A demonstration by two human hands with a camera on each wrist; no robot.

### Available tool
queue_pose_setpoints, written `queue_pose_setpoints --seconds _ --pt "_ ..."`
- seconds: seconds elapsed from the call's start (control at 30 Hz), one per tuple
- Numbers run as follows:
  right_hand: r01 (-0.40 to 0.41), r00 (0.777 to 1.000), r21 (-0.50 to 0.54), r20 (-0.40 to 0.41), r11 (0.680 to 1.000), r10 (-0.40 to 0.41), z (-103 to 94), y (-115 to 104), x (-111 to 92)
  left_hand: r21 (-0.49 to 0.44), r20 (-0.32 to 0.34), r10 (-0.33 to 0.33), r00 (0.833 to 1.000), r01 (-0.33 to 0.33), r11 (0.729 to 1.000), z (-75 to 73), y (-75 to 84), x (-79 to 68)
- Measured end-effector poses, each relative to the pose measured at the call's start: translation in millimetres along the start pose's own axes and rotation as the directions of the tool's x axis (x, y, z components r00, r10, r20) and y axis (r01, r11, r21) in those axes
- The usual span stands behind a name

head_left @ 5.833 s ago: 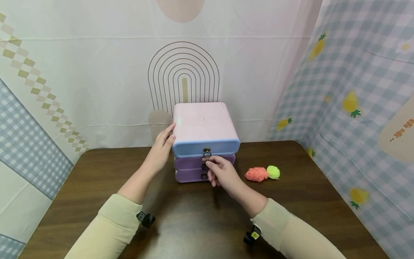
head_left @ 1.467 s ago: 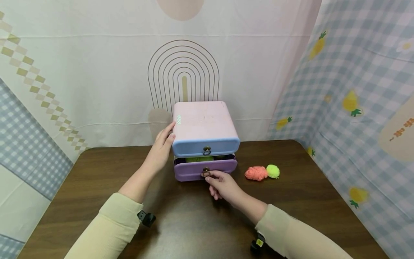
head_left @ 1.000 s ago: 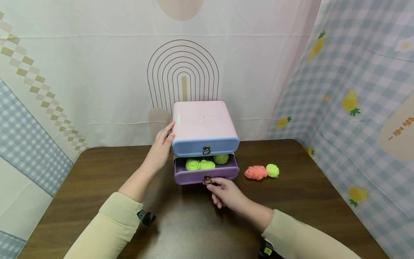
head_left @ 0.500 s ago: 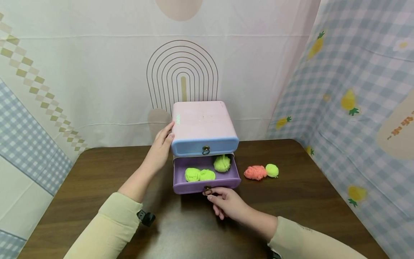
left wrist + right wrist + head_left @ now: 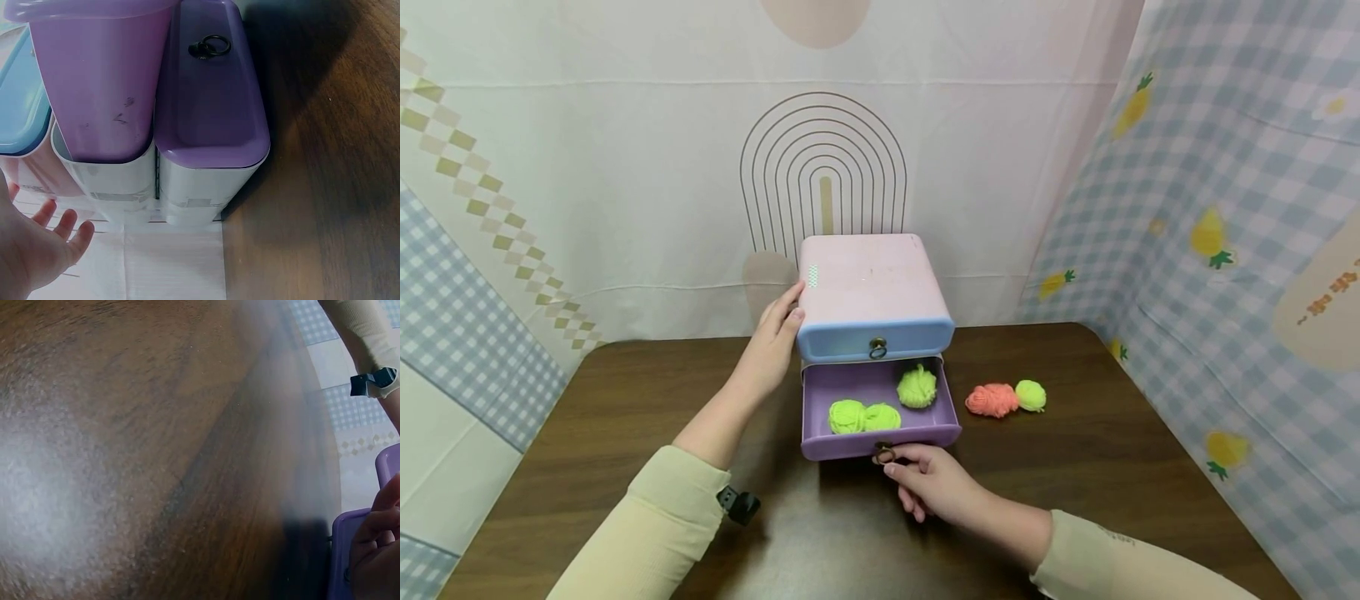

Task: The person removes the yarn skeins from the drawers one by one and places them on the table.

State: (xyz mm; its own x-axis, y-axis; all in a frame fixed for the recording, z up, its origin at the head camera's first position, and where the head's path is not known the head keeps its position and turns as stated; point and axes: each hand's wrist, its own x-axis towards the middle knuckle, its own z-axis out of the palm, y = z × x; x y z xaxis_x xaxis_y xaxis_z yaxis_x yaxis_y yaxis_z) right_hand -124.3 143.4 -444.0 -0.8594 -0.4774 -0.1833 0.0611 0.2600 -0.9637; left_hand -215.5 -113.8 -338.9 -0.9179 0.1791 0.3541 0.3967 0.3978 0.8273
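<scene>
A small drawer unit (image 5: 868,275) with a pink top stands at the back of the table. Its blue top drawer (image 5: 835,342) is closed, while the purple middle drawer (image 5: 838,448) is pulled far out. Thumb and forefinger of my right hand (image 5: 936,483) pinch that drawer's ring pull (image 5: 885,455). Inside lie a double bundle of neon-yellow yarn (image 5: 847,416) and a greener yarn ball (image 5: 917,388). My left hand (image 5: 770,343) rests with extended fingers against the unit's left side. In the left wrist view, the bottom purple drawer (image 5: 212,100) is closed.
Right of the unit, a coral yarn bundle (image 5: 992,401) and a small neon-yellow yarn ball (image 5: 1031,396) lie on the brown wooden table (image 5: 1075,450). A patterned cloth (image 5: 1000,167) hangs behind the table, and a checked one (image 5: 1210,317) along the right.
My right hand has moved from near the upper drawers to the middle drawer's ring and drawn that drawer toward me, uncovering the yarn inside. The left hand has stayed at the unit's side.
</scene>
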Motion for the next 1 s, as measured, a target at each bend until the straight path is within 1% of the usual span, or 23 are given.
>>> queue_pose_setpoints --seconds 0.23,0.53,0.57,0.67,0.77,0.8,0.87,1.0 --pt "0.005 1.0 0.036 0.008 0.999 -0.005 2.7 1.0 -2.8 -0.007 0.0 -0.004 1.0 0.004 1.0 0.0 1.0 -0.3" --pt "-0.01 1.0 0.039 0.019 0.999 0.009 3.6 4.4 -3.7 0.001 -0.001 0.006 1.0 -0.006 1.0 0.4 -1.5 0.5" --pt "-0.012 1.0 0.044 0.02 0.999 0.011 3.6 3.0 -4.3 0.007 -0.004 0.007 1.0 -0.007 1.0 1.0 -6.7 2.2" --pt "-0.011 1.0 0.046 0.023 0.999 0.01 3.6 2.0 -5.3 0.0 -0.007 0.007 1.0 -0.007 1.0 1.4 -8.0 2.6" --pt "-0.011 1.0 0.039 0.022 0.999 0.011 3.3 1.3 -6.5 -0.001 -0.009 0.007 1.0 -0.007 1.0 1.4 -7.4 2.4" --pt "-0.011 1.0 0.036 0.023 0.999 0.01 3.0 3.0 -6.4 -0.007 -0.006 0.004 1.0 -0.004 1.0 0.9 -2.0 0.5" --pt "-0.014 1.0 0.037 0.026 0.999 0.013 2.7 3.6 -7.2 -0.004 -0.006 0.001 1.0 -0.001 1.0 0.9 0.1 -0.2" --pt "-0.022 0.999 0.05 0.031 0.999 0.02 2.7 2.9 -9.2 -0.002 -0.006 -0.001 1.0 0.001 1.0 0.8 0.2 -0.1"
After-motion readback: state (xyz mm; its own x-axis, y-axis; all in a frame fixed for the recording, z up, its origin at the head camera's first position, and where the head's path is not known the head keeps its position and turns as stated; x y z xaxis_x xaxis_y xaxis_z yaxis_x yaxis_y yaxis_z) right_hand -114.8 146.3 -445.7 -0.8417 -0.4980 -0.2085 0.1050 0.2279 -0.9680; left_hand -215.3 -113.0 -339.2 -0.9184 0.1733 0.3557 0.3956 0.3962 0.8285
